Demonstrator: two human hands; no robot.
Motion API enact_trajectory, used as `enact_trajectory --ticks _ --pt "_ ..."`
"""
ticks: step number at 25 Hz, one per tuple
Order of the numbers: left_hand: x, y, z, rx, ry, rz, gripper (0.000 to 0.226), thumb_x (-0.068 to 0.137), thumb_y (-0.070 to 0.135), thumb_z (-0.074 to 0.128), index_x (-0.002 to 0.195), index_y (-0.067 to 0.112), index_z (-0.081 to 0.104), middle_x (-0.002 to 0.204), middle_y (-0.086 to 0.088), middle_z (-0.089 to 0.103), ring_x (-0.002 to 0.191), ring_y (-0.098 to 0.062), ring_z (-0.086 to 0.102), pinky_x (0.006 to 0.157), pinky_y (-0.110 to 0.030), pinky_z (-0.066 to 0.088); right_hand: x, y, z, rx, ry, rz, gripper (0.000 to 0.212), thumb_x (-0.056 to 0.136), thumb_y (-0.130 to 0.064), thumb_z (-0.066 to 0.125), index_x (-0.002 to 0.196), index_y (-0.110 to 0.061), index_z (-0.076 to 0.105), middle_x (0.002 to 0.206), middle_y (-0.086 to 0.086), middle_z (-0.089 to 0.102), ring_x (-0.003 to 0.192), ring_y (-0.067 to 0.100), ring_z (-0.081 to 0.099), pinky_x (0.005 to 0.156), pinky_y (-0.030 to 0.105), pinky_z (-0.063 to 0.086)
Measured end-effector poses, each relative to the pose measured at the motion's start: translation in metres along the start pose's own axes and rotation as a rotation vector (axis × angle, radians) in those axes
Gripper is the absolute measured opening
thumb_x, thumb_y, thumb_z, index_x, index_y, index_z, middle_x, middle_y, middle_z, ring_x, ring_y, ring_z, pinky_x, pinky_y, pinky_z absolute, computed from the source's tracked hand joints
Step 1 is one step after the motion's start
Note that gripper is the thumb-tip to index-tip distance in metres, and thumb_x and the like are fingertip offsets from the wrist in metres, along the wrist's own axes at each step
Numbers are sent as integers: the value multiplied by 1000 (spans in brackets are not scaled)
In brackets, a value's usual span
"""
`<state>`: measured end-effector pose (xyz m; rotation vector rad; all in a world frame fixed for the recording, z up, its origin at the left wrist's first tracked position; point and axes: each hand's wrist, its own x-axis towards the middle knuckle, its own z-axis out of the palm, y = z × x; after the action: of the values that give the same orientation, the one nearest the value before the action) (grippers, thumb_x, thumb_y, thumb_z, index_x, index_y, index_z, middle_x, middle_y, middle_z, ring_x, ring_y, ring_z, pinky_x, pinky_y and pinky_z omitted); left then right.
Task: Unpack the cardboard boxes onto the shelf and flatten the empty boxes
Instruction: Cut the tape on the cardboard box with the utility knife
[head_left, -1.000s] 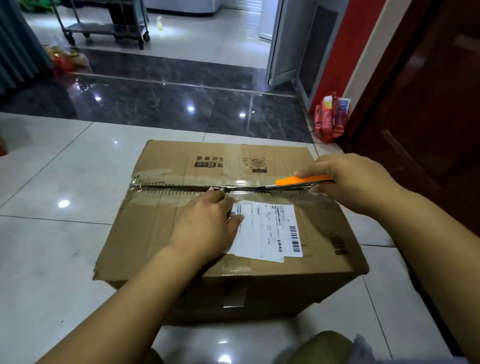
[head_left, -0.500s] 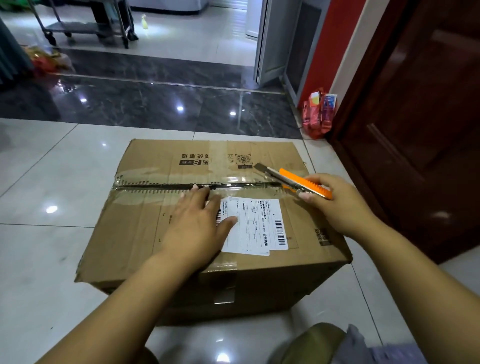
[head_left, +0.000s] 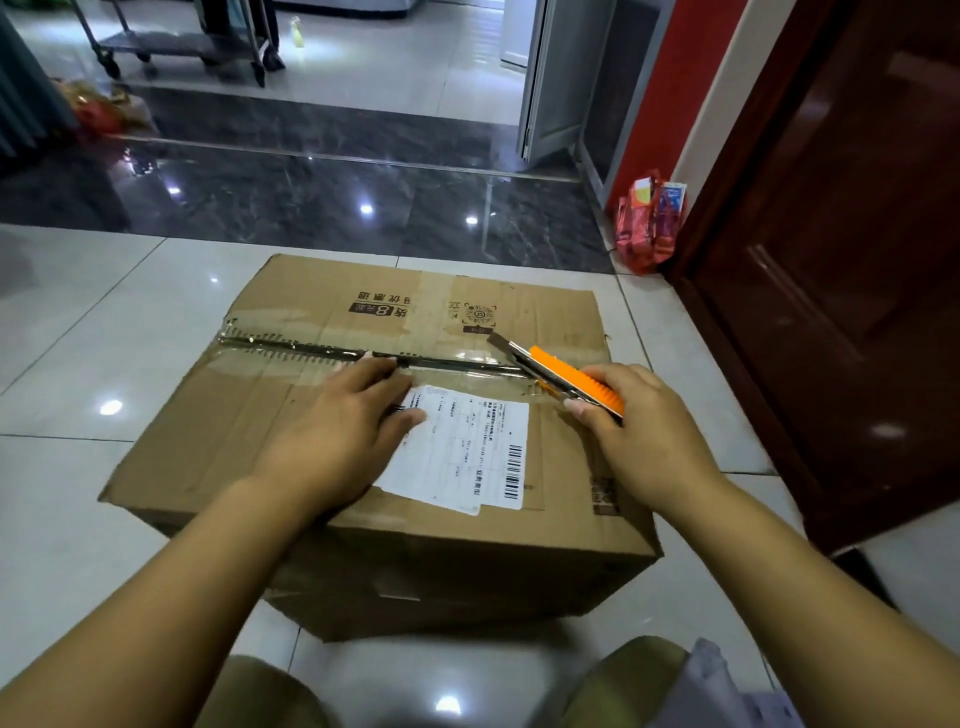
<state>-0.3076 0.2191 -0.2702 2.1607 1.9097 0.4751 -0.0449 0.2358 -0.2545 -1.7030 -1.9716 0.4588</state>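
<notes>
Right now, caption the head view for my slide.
Left hand presses the taped cardboard box while right hand holds an orange utility knife.

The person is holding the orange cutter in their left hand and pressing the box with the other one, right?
Not quite. The head view shows the orange cutter in the right hand; the left hand presses flat on the box.

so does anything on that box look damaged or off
The cardboard box is worn: its top sags and creases, and the clear tape along the centre seam is ragged and wrinkled. The shipping label sits askew. The right hand holds the utility knife with its blade out.
</notes>
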Motion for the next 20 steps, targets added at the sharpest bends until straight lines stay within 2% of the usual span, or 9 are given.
enact_trajectory --ticks 3,5,8,10,13,17,20 --pt "-1 -26 -11 18 14 -14 48 96 43 44 139 24 48 149 5 37 136 -18 34 108 -36 32 -10 -26 16 18 0 -18 43 95 -38 54 136 -28 48 131 -6 50 113 10 49 87 23 40" --pt "-2 -37 -16 54 48 -18 44 96 41 45 137 25 52 146 3 43 133 -22 40 106 -40 37 -14 -40 25 10 -11 -26 44 95 -39 53 137 -27 48 132 -5 49 114 15 50 89 29 45" --pt "-2 -32 -15 97 54 -48 44 97 41 41 140 32 46 146 -3 42 135 -26 36 102 -44 41 -14 -47 29 -4 -30 -24 45 95 -40 52 138 -27 46 132 -4 48 115 15 49 89 30 45" --pt "0 -20 -10 98 17 -116 47 97 47 39 142 34 40 145 -6 36 138 -26 29 106 -45 37 -10 -44 25 26 -43 -23 44 95 -39 54 137 -27 48 131 -5 51 112 10 48 86 25 42" --pt "1 -6 -4 93 9 -159 49 96 51 39 140 31 43 141 -13 34 138 -30 25 114 -47 26 -1 -40 12 65 -87 -23 37 95 -36 56 131 -28 54 121 -5 57 103 10 50 82 27 44" --pt "-4 -8 -3 90 4 -176 50 96 51 38 141 31 41 142 -11 32 138 -29 23 116 -46 22 9 -48 -2 -129 -98 -72 33 93 -41 56 125 -33 57 110 -4 62 96 18 56 80 39 51" --pt "-3 -8 -2 95 8 -165 47 97 50 37 140 30 43 139 -11 34 139 -31 22 115 -47 21 16 -65 -8 -197 -114 -157 32 93 -44 56 123 -35 57 107 -6 64 93 17 57 78 40 51"
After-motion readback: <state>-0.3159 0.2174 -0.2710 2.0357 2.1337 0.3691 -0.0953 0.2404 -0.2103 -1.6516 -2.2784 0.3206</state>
